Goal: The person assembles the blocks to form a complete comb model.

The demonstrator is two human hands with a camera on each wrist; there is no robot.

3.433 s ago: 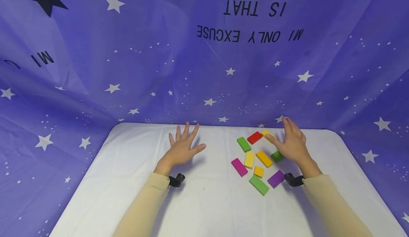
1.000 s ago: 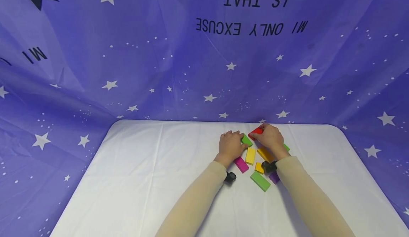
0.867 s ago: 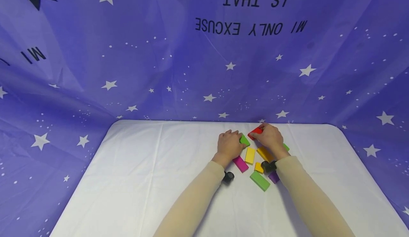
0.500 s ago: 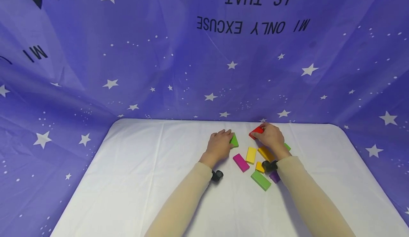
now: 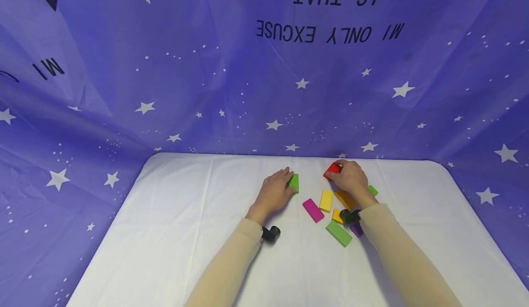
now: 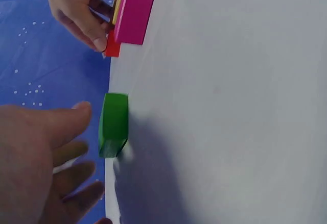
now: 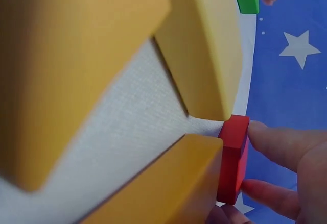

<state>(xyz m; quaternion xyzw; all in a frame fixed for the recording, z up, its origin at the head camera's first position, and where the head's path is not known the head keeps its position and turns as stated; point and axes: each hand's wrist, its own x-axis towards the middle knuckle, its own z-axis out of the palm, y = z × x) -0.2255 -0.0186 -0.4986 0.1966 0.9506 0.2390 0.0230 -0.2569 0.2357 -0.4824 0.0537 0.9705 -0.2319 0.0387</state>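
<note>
My right hand (image 5: 351, 178) pinches a red block (image 5: 332, 171) between thumb and fingers at the back edge of the table. Its thumb touches the red block (image 7: 235, 157) in the right wrist view. Left of it, my left hand (image 5: 273, 191) is at a green block (image 5: 294, 184), which overlaps its thumb and fingertips in the head view. A narrow gap shows between the left thumb and that green block (image 6: 115, 124) in the left wrist view. The fingers of the left hand (image 6: 36, 157) are spread loosely.
Near the right hand lie a magenta block (image 5: 313, 210), a pale yellow block (image 5: 326, 201), an orange block (image 5: 345, 199), a small yellow block (image 5: 336, 216), a light green block (image 5: 339, 233), a partly hidden purple block (image 5: 356, 229) and another green block (image 5: 373, 190). A starry purple cloth (image 5: 231, 68) hangs behind the white table.
Both hands have come to the blocks. My left hand has moved the green block leftward away from the others and turned it. The right hand took hold of the red block and stays there.
</note>
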